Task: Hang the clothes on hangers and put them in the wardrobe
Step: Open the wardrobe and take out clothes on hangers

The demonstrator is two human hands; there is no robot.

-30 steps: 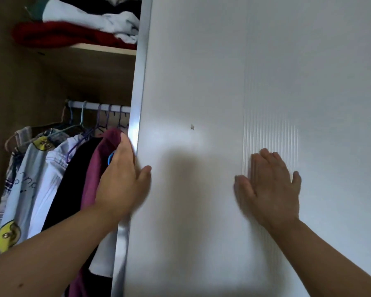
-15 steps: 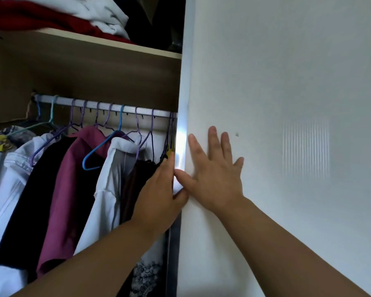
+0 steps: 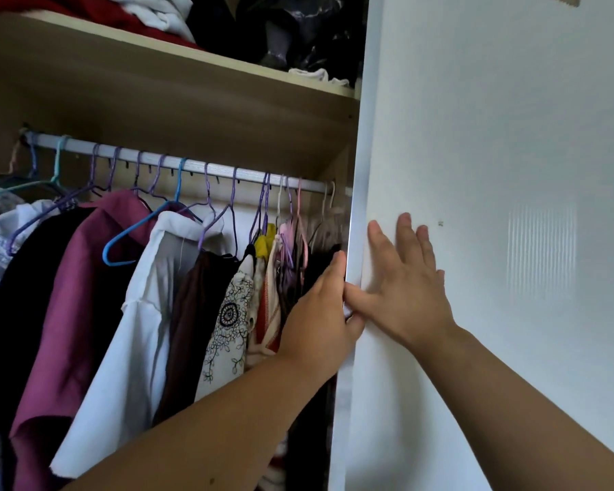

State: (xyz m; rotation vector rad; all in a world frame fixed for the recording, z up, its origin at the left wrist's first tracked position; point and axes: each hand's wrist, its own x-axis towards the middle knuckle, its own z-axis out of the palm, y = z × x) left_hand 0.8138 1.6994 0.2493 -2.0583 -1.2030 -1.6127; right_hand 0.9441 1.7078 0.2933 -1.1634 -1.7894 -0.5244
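The white sliding wardrobe door (image 3: 493, 136) fills the right half of the view. My left hand (image 3: 316, 313) holds its metal edge, fingers behind the edge and thumb on the front. My right hand (image 3: 404, 288) presses flat on the door face just beside that edge, fingers spread and straight. Left of the door, the wardrobe stands uncovered: a white rail (image 3: 199, 168) carries several wire hangers with clothes, among them a maroon shirt (image 3: 86, 278), a white shirt (image 3: 146, 313) and a bare blue hanger (image 3: 121, 242).
A wooden shelf (image 3: 192, 65) runs above the rail, with folded red and white clothes (image 3: 156, 12) and dark items piled on it. Hung garments are packed tightly from the left side up to the door edge.
The door has slid to the right, uncovering much more of the rail and clothes. My right hand moved from the middle of the door to beside its edge, touching my left thumb.
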